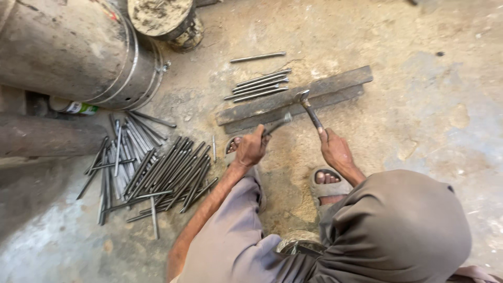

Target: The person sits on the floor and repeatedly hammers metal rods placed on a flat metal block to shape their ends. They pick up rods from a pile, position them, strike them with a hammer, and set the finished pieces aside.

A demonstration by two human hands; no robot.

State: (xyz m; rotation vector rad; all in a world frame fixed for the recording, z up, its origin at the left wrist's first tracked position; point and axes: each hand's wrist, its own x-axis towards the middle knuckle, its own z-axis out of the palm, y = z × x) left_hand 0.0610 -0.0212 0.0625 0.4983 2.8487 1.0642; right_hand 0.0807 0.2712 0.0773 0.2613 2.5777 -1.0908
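My left hand (250, 149) is closed around a thin metal rod (277, 123), whose far end rests on a long flat steel bar (335, 84) lying on the ground. My right hand (335, 152) grips the handle of a hammer (310, 111). The hammer's head is down at the steel bar, just right of the rod's tip. Both hands are in front of my sandaled feet (327, 181), and a grey cloth covers my head at the lower right.
A heap of dark metal rods (152, 170) lies on the ground to the left. Several more rods (259, 86) are lined up beyond the bar, with one lone rod (258, 56) further off. A large metal drum (78, 52) lies at top left.
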